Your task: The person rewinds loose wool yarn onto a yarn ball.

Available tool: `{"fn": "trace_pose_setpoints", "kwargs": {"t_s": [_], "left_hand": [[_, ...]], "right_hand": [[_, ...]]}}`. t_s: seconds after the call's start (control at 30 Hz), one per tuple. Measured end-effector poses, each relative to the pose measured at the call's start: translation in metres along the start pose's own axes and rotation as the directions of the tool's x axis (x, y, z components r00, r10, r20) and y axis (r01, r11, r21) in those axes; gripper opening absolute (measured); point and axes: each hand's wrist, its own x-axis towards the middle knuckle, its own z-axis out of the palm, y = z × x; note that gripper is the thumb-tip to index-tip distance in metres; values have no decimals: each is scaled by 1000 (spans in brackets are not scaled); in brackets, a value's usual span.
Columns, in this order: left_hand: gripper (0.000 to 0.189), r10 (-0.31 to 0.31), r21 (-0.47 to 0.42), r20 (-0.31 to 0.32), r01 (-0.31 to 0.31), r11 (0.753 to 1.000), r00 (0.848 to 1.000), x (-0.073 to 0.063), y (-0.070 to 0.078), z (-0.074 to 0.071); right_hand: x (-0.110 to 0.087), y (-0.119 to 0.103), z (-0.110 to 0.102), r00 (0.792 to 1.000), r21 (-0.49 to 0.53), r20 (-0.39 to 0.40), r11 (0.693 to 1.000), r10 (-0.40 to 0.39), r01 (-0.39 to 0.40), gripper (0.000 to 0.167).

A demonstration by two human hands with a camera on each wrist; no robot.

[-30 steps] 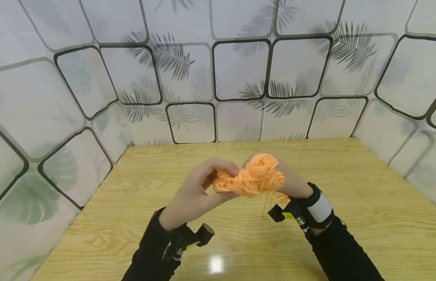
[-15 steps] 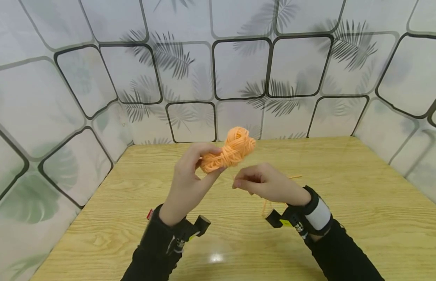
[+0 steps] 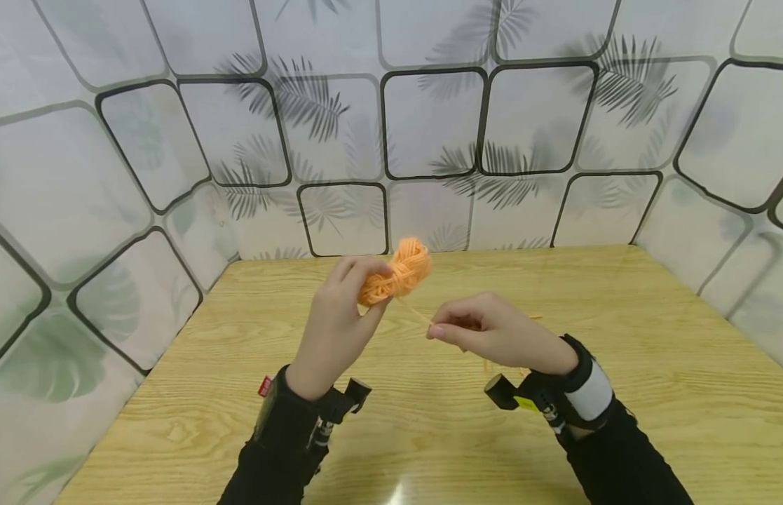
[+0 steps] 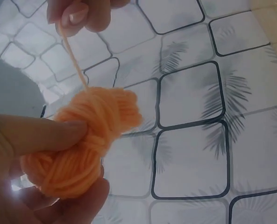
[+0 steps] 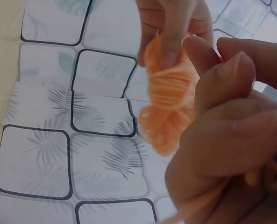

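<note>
An orange bundle of yarn [image 3: 397,273], wrapped round its middle, is held above the table by my left hand [image 3: 337,315]. In the left wrist view the thumb presses on the wraps of the yarn bundle [image 4: 96,121] while fingers curl beneath it. My right hand [image 3: 492,328] pinches a single strand [image 3: 415,311] that runs taut from the bundle to its fingertips. More yarn passes through the curled fingers of the right hand [image 5: 222,121] in the right wrist view, with a loose strand [image 5: 194,205] trailing below.
Yarn ends [image 3: 535,316] show beyond and below the right hand, partly hidden by it. A wood-grain table [image 3: 467,449] lies underneath. Behind and at both sides stand patterned cloth walls [image 3: 429,126] with leaf prints.
The left hand has drawn the bundle left and up, away from the right hand. Between them a strand now stretches, pinched by the right hand, where earlier the bundle overlapped that hand.
</note>
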Motion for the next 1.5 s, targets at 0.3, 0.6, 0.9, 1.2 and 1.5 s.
{"fn": "trace_pose_setpoints", "kwargs": {"t_s": [0.3,0.6,0.9,1.2,1.5], "left_hand": [[30,-37,128,157,17,992,987,-2,-3,-1],[33,-51,161,317,-1,987,947,-5,-4,-3],[31,-42,158,405,-25,987,914,-7,-4,-2],[29,-21,73,545,-23,997,838,-8,2,2],[27,127,-212,731,46,976,670,-4,12,-5]], "right_hand": [[-8,-6,-13,997,-73,-77,997,-7,1,14],[-17,-9,-24,986,-72,-167,997,-26,14,15],[-25,-10,-33,970,2,-241,1000,-21,22,18],[-29,-8,-40,921,2,-385,998,65,-70,16],[-24,3,-42,885,86,-426,983,186,-165,9]]}}
